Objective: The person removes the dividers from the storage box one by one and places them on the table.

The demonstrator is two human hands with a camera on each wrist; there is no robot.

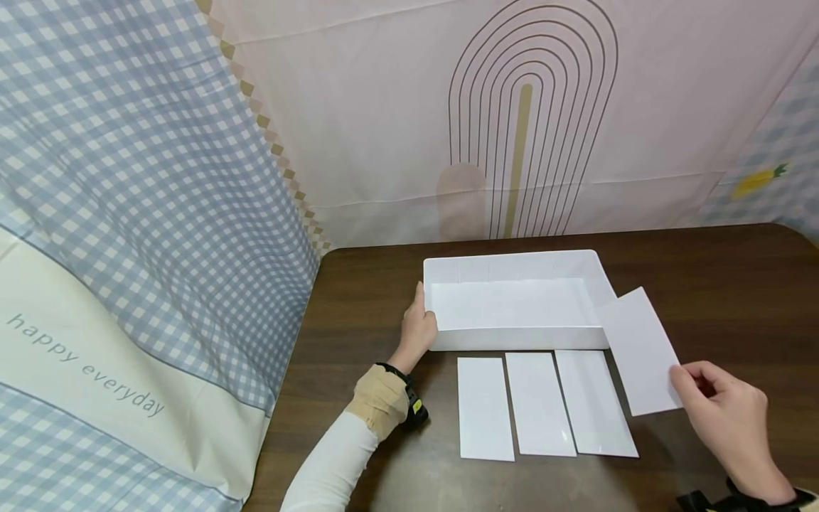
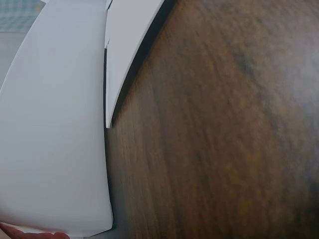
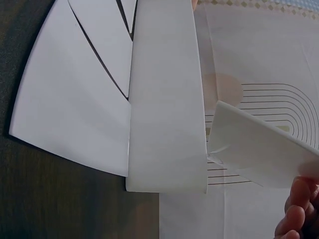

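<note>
A shallow white box (image 1: 518, 339) lies open side up on the brown table. My left hand (image 1: 417, 331) grips its left wall, thumb at the rim; in the left wrist view only reddish fingertips (image 2: 37, 235) show at the box's end. My right hand (image 1: 729, 412) pinches a white rectangular card (image 1: 643, 355) by its lower right edge. That card is raised and tilted, its upper left corner overlapping the box's right wall in the head view. In front of the box lie three more white cards: left (image 1: 486, 409), middle (image 1: 540, 405) and right (image 1: 596, 404).
The dark wooden table (image 1: 723, 284) ends at a pale cloth (image 1: 371, 128) with printed arches behind. Blue checked cloth (image 1: 160, 178) hangs along the left side. A black strap (image 1: 409, 398) with a device sits on the left wrist.
</note>
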